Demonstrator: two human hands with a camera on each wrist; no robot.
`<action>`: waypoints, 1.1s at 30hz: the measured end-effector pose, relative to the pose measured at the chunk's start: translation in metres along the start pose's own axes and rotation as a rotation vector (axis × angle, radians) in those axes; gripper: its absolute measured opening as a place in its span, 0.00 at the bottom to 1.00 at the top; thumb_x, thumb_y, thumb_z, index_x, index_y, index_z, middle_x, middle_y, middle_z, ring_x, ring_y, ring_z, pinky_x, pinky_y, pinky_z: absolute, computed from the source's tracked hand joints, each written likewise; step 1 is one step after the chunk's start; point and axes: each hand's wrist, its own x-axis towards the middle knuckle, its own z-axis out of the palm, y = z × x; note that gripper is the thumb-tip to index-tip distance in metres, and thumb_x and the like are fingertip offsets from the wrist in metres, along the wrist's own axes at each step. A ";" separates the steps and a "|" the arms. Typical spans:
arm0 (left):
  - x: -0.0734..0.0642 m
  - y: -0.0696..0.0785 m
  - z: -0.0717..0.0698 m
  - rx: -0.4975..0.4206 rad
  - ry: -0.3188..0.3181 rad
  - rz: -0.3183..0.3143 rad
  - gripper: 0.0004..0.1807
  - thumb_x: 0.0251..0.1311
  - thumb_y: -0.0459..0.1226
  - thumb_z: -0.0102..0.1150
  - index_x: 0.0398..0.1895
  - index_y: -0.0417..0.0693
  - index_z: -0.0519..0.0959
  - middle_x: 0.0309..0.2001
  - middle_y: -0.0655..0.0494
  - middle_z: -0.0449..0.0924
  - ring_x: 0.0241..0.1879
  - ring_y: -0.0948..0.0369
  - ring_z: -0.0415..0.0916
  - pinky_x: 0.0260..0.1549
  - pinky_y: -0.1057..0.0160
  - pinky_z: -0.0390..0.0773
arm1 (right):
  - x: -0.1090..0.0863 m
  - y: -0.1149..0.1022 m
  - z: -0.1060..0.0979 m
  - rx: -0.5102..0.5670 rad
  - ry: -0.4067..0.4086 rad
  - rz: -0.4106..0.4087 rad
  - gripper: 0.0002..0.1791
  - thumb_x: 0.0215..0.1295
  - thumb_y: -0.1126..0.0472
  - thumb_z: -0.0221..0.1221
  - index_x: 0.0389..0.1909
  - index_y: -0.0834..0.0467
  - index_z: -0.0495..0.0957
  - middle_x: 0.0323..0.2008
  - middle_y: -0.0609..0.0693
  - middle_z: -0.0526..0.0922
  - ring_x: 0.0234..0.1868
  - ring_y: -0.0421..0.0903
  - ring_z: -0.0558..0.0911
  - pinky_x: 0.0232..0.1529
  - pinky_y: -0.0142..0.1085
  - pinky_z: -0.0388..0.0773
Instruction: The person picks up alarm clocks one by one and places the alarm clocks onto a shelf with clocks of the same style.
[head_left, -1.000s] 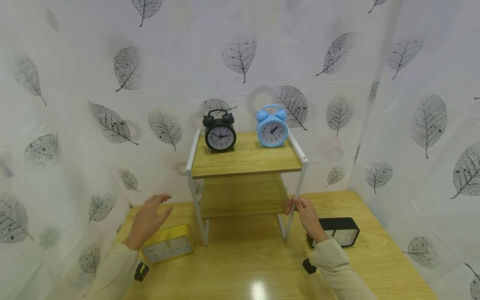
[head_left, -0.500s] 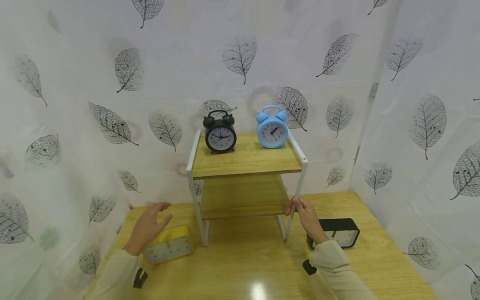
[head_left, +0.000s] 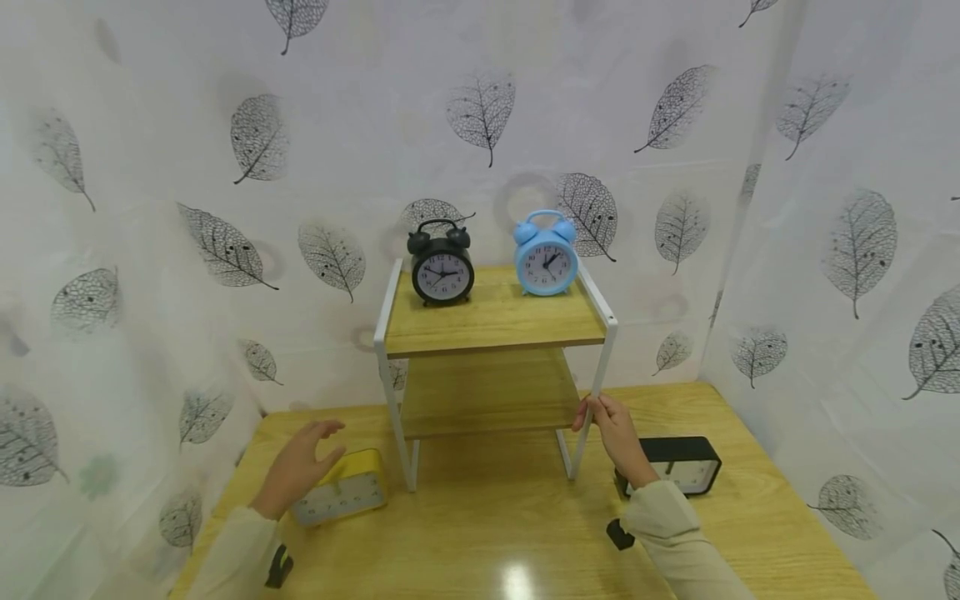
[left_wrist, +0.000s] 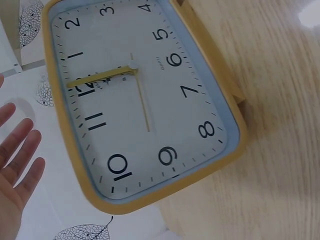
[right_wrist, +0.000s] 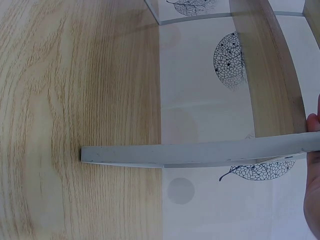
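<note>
Rack (head_left: pixel 495 332) and clocks on a bench (head_left: pixel 487 533). A pull or twist of the right hand (head_left: pixel 615 437) could tilt the rack and slide or topple the black alarm clock (head_left: pixel 442 275) and blue alarm clock (head_left: pixel 547 267) on its top shelf, above and between the hands. A low sweep of the left hand (head_left: pixel 296 468) could knock over the yellow clock (head_left: pixel 348 493), which stands on the bench just beside it. The right sleeve (head_left: pixel 660 510), if drawn outward, might nudge the black box clock (head_left: pixel 681 460), close by the right wrist. Left hand: fingers extended, thumb well apart from them, holding nothing; the left wrist view shows a gap between fingers and yellow clock. Right hand: curled round the rack's right post (head_left: pixel 602 367), thumb and fingers on opposite sides, near the lower shelf.
</note>
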 end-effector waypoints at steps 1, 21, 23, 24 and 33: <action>-0.001 -0.001 0.001 0.001 -0.004 -0.001 0.21 0.60 0.40 0.60 0.55 0.42 0.73 0.50 0.44 0.77 0.48 0.47 0.75 0.45 0.44 0.75 | 0.000 0.000 0.000 0.000 0.000 -0.002 0.21 0.76 0.63 0.38 0.32 0.74 0.74 0.24 0.64 0.80 0.30 0.42 0.82 0.45 0.23 0.74; -0.010 -0.005 0.012 -0.060 -0.104 -0.030 0.25 0.60 0.45 0.60 0.57 0.43 0.72 0.52 0.44 0.76 0.50 0.46 0.74 0.45 0.44 0.76 | 0.000 0.001 0.000 0.006 0.011 0.005 0.22 0.76 0.60 0.39 0.33 0.74 0.74 0.24 0.64 0.80 0.30 0.42 0.81 0.45 0.23 0.75; -0.010 -0.004 0.014 -0.053 -0.110 -0.033 0.24 0.59 0.44 0.60 0.56 0.43 0.72 0.51 0.44 0.76 0.49 0.47 0.75 0.46 0.44 0.76 | 0.000 0.001 0.000 0.004 0.011 0.003 0.22 0.76 0.60 0.39 0.33 0.74 0.74 0.24 0.63 0.80 0.30 0.43 0.82 0.45 0.23 0.75; -0.010 -0.004 0.014 -0.049 -0.112 -0.035 0.24 0.59 0.44 0.60 0.56 0.43 0.72 0.51 0.44 0.76 0.49 0.47 0.75 0.46 0.44 0.76 | 0.000 0.001 0.000 0.001 0.011 0.002 0.22 0.76 0.60 0.39 0.32 0.73 0.74 0.24 0.62 0.81 0.30 0.44 0.82 0.44 0.24 0.75; -0.010 -0.007 0.023 -0.053 -0.149 -0.059 0.22 0.60 0.44 0.59 0.55 0.44 0.73 0.51 0.45 0.78 0.49 0.49 0.75 0.49 0.44 0.74 | 0.000 0.001 0.000 -0.003 0.011 -0.003 0.21 0.76 0.62 0.39 0.32 0.72 0.74 0.23 0.59 0.81 0.31 0.46 0.82 0.44 0.26 0.76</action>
